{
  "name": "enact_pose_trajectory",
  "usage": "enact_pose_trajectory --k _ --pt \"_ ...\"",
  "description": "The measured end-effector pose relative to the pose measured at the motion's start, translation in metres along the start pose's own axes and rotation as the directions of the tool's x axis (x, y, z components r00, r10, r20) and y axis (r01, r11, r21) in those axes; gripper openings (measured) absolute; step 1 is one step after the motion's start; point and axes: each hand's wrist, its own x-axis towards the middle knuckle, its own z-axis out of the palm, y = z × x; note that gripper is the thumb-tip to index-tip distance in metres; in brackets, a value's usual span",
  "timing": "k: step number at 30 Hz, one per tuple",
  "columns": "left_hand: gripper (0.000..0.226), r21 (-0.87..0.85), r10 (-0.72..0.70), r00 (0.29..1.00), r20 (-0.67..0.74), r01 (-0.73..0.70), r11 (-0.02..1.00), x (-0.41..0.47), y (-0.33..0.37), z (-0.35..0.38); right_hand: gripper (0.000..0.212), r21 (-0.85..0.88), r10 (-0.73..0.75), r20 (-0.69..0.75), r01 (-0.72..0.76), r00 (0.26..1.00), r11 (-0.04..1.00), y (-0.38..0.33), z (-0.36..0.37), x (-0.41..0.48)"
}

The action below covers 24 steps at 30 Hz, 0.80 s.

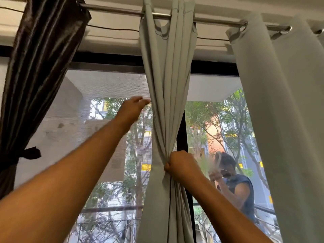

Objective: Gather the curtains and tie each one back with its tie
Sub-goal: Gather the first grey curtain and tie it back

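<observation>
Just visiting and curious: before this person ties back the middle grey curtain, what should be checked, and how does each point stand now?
1. Middle grey curtain bunched into folds: ok.
2. Right hand grips the bunch: ok.
3. Left hand free for a tie: ok, open, holding nothing.
4. Its own tie at hand: cannot tell, none in view.
5. Brown curtain held by brown tie: ok.
6. Right grey curtain gathered: not ok, hangs loose.

Left curtain point(40, 67): dark brown, plain, glossy streaks. Its tie point(29, 153): same dark brown. Both middle curtain point(166, 85) and right curtain point(280, 102): pale grey-green, plain. Rod point(114, 10): silver. Window frame point(108, 60): black. Screen point(105, 85): fine grey mesh.
</observation>
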Motion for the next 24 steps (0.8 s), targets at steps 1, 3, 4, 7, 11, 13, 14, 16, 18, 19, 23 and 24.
enact_pose_trajectory --k 1,3,4,7,11,13,14,16,18,19,23,24 --pt "0.063 0.004 0.007 0.998 0.058 -0.008 1.000 0.015 0.014 0.009 0.035 -0.011 -0.004 -0.001 0.004 1.000 1.000 0.001 0.000 0.000" --pt "0.078 -0.021 0.022 0.977 0.211 -0.019 1.000 0.033 0.032 0.038 0.032 -0.027 -0.023 -0.010 0.022 1.000 0.999 0.003 -0.001 -0.001" --pt "0.081 -0.032 0.026 0.963 0.267 -0.019 0.999 0.035 0.035 0.053 0.030 -0.037 -0.034 -0.022 0.033 0.999 0.999 0.004 -0.001 -0.003" --pt "0.069 0.167 0.107 0.977 0.184 -0.138 0.976 0.033 0.022 0.088 0.026 -0.058 -0.058 -0.081 0.053 0.995 0.997 0.010 0.000 -0.010" --pt "0.054 0.275 0.221 0.970 0.105 -0.241 0.931 0.015 0.001 0.090 0.021 -0.002 0.010 -0.187 -0.011 0.982 1.000 0.024 0.007 -0.029" --pt "0.051 0.243 0.236 0.964 0.122 -0.260 0.934 -0.004 -0.008 0.086 0.017 0.038 0.028 -0.237 -0.019 0.971 0.999 0.028 0.013 -0.041" --pt "0.049 0.242 0.250 0.959 0.133 -0.276 0.930 -0.016 -0.013 0.086 0.016 0.062 0.031 -0.256 -0.016 0.966 0.998 0.028 0.017 -0.046" --pt "0.050 0.231 0.269 0.952 0.148 -0.298 0.926 -0.042 -0.023 0.085 0.013 0.119 0.037 -0.293 -0.002 0.956 0.993 0.026 0.023 -0.055" --pt "0.056 0.143 0.241 0.959 0.149 -0.262 0.954 -0.067 -0.034 0.084 0.013 0.195 0.058 -0.319 0.005 0.946 0.981 0.025 0.025 -0.060" --pt "0.059 0.088 0.218 0.964 0.151 -0.233 0.968 -0.079 -0.040 0.084 0.015 0.232 0.069 -0.327 0.010 0.943 0.973 0.025 0.026 -0.062" --pt "0.064 -0.073 0.118 0.983 0.144 -0.109 0.991 -0.117 -0.060 0.082 0.018 0.341 0.084 -0.362 0.048 0.928 0.939 0.024 0.024 -0.069" --pt "0.063 -0.109 0.089 0.986 0.141 -0.074 0.991 -0.124 -0.062 0.081 0.018 0.374 0.096 -0.363 0.051 0.927 0.926 0.023 0.024 -0.071"
